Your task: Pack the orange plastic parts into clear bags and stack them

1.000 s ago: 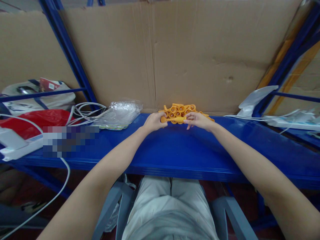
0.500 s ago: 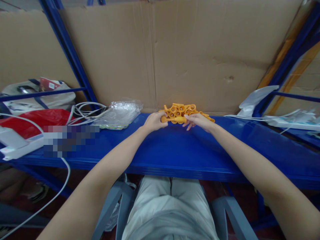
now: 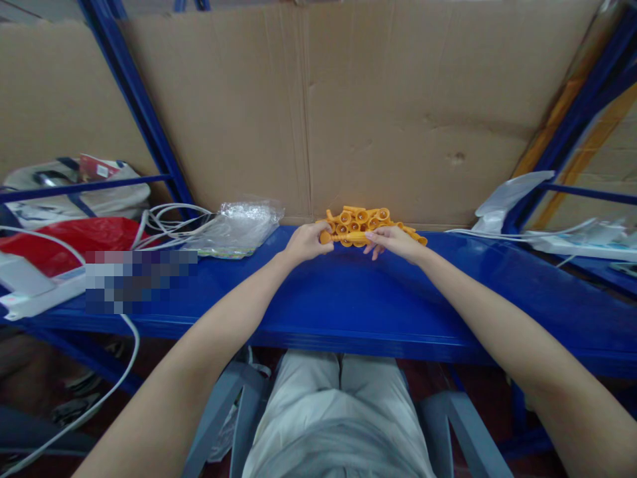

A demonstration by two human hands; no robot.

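Little has shifted; left hand [image 3: 305, 243] and right hand [image 3: 398, 241] still pinch an orange stick [image 3: 351, 237]; it stays held level.

The left hand [image 3: 307, 243] grips the round end of a yellow plastic piece [image 3: 351, 237], the right hand [image 3: 395, 243] has the other end by thumb and fingers, and it's level across the middle! Right behind sits a pile of yellow tubes [image 3: 362, 217] on the blue shelf [image 3: 348, 292], cardboard [image 3: 373, 113] at its back, clear plastic bags [image 3: 243, 222] off to the left.
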